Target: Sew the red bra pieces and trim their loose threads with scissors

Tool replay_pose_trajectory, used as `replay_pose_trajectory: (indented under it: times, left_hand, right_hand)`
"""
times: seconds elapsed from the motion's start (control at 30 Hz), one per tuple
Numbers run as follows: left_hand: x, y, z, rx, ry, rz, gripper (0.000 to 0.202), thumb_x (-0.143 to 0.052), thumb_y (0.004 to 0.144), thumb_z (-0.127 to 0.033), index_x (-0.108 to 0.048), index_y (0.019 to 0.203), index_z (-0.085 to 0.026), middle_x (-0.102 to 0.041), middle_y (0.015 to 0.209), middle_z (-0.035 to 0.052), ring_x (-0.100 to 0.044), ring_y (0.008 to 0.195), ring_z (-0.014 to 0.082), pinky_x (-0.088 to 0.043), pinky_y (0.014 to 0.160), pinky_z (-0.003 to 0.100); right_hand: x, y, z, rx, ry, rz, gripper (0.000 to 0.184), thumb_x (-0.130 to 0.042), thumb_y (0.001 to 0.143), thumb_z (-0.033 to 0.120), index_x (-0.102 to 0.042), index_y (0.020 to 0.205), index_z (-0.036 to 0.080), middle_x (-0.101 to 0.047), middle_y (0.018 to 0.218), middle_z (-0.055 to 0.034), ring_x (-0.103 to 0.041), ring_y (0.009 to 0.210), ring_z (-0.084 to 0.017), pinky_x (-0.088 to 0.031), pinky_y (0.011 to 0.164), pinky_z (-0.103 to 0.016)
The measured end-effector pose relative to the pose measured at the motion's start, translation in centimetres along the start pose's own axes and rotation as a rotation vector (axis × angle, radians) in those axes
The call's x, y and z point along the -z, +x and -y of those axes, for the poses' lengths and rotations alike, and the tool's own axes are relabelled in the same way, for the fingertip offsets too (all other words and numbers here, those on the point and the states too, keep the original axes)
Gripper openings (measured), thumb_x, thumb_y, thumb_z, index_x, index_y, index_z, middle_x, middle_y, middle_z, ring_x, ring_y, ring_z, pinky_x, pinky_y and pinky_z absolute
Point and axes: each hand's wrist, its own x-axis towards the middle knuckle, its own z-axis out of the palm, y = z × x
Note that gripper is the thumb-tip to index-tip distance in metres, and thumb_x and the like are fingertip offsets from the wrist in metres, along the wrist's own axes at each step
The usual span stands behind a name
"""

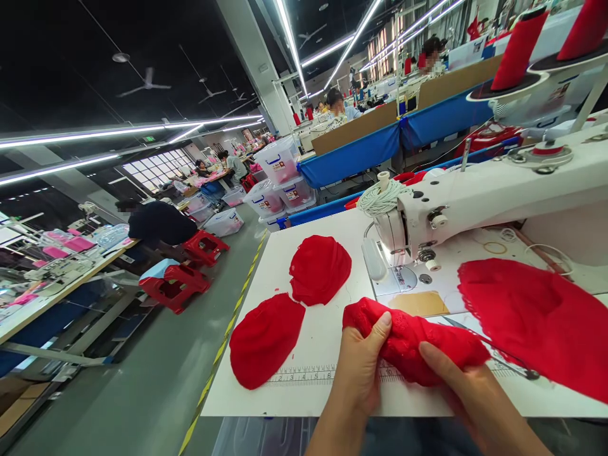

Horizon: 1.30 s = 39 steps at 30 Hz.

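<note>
- Gripped between left hand [356,367] and right hand [468,386], over the near part of a white table [327,339]: bunched red cloth [408,335], the centre of the clock below.
- Clamped at nine o'clock by the left hand, thumb on top; pinched towards four o'clock by the right hand, fingers mostly hidden underneath. Hands set apart, linked only by the cloth.
- Could snag or nick on the scissors [532,375] at three to four o'clock, if swung or dragged that way. Cannot tell whether touching already.
- Could catch at the needle area [401,256] of the sewing machine [456,209], towards twelve, if pushed forward still bunched.
- Could crease, stretch or end up misaligned through squeezing so tightly; hard to check for folded-in edges in such a bundle.
- Could knock the lower red piece [267,342], at nine o'clock and close to the table's left edge, onto the floor with a careless sweep of the left arm. Less likely for the upper red piece [320,269] at ten.
- Could pull the scissors along by tugging the large red piece [532,316] at three o'clock, lying right beside them and perhaps partly over them.
</note>
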Motion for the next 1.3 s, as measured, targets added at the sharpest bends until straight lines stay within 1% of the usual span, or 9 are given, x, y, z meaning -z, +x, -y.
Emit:
replay_pose_trajectory:
  times: [0.23, 0.37, 0.47, 0.67, 0.83, 0.9, 0.97, 1.07, 1.3]
  left_hand:
    - [-0.5, 0.4, -0.1, -0.044, -0.129, -0.138, 0.036, -0.089, 0.059, -0.039, -0.064, 0.063, -0.013, -0.065, 0.059, 0.0017, -0.066, 0.063, 0.018, -0.054, 0.069, 0.03]
    - [-0.1, 1.4, 0.1, -0.032, -0.3, -0.341, 0.04, -0.094, 0.052, -0.032, -0.059, 0.064, -0.015, -0.062, 0.059, -0.0032, -0.059, 0.055, 0.0097, -0.052, 0.062, 0.024]
    - [0.5, 2.2, 0.0, -0.01, -0.351, -0.383, 0.035, -0.091, 0.059, -0.027, -0.058, 0.064, -0.015, -0.06, 0.058, -0.0037, -0.06, 0.055, 0.0102, -0.051, 0.059, 0.023]
    - [1.6, 3.3, -0.4, -0.02, -0.446, -0.468, 0.02, -0.08, 0.073, -0.012, -0.061, 0.066, -0.013, -0.065, 0.063, -0.0008, -0.063, 0.058, 0.0114, -0.053, 0.063, 0.024]
    - [1.7, 3.8, -0.9, 0.036, -0.497, -0.496, 0.02, -0.068, 0.085, -0.01, -0.062, 0.066, -0.013, -0.065, 0.062, 0.0001, -0.062, 0.056, 0.01, -0.053, 0.065, 0.023]
    - [1.5, 3.4, -1.1, 0.089, -0.515, -0.431, 0.02, -0.066, 0.088, -0.017, -0.063, 0.069, -0.013, -0.068, 0.065, 0.0021, -0.065, 0.06, 0.012, -0.055, 0.068, 0.025]
    - [1.2, 2.6, -1.1, 0.165, -0.529, -0.204, 0.017, -0.072, 0.084, -0.028, -0.066, 0.078, -0.013, -0.071, 0.075, 0.0057, -0.068, 0.07, 0.0162, -0.056, 0.073, 0.028]
    - [1.1, 1.5, -0.4, 0.242, -0.449, 0.126, 0.038, -0.085, 0.069, -0.036, -0.069, 0.094, -0.012, -0.073, 0.095, 0.01, -0.069, 0.084, 0.0199, -0.056, 0.079, 0.029]
    - [1.1, 1.7, 1.0, -0.001, -0.326, -0.03, 0.029, -0.088, 0.065, -0.027, -0.067, 0.08, -0.015, -0.068, 0.077, 0.0019, -0.065, 0.073, 0.0131, -0.052, 0.072, 0.023]
  right_hand:
    - [-1.1, -0.4, -1.4, 0.034, 0.038, -0.018, 0.043, -0.086, 0.063, 0.046, -0.08, 0.097, 0.02, -0.077, 0.105, -0.0105, -0.066, 0.109, -0.037, -0.047, 0.102, -0.053]
    - [-0.8, -0.6, -2.7, 0.064, 0.043, -0.005, 0.036, -0.085, 0.064, 0.046, -0.081, 0.09, 0.022, -0.079, 0.095, -0.0094, -0.066, 0.11, -0.037, -0.048, 0.101, -0.05]
    - [-0.1, -0.7, -3.4, 0.079, 0.028, 0.003, 0.029, -0.084, 0.065, 0.045, -0.081, 0.085, 0.024, -0.079, 0.084, -0.007, -0.068, 0.106, -0.035, -0.052, 0.097, -0.046]
    - [1.0, -1.2, -4.1, -0.001, -0.012, 0.083, 0.028, -0.083, 0.066, 0.046, -0.081, 0.079, 0.021, -0.072, 0.07, -0.0038, -0.066, 0.071, -0.024, -0.058, 0.071, -0.034]
    - [0.1, -0.9, -2.9, -0.075, 0.008, 0.097, 0.035, -0.084, 0.065, 0.049, -0.069, 0.061, 0.017, -0.05, 0.054, 0.0029, -0.042, 0.052, -0.01, -0.041, 0.05, -0.022]
    - [-0.6, -0.3, -2.1, -0.102, 0.01, 0.112, 0.044, -0.084, 0.063, 0.052, -0.06, 0.057, 0.016, -0.039, 0.051, 0.0067, -0.029, 0.049, -0.007, -0.029, 0.045, -0.02]
    - [-1.0, 0.4, -1.5, -0.103, 0.001, 0.106, 0.052, -0.085, 0.057, 0.056, -0.051, 0.054, 0.018, -0.032, 0.05, 0.009, -0.021, 0.049, -0.006, -0.021, 0.044, -0.02]
    - [-1.2, 1.3, -0.8, -0.081, -0.026, 0.122, 0.052, -0.084, 0.057, 0.059, -0.052, 0.058, 0.018, -0.035, 0.051, 0.0084, -0.022, 0.05, -0.007, -0.021, 0.045, -0.021]
    - [-1.4, 1.6, -0.3, -0.083, 0.054, 0.037, 0.05, -0.081, 0.055, 0.06, -0.05, 0.053, 0.021, -0.042, 0.05, 0.0056, -0.027, 0.049, -0.009, -0.027, 0.045, -0.024]
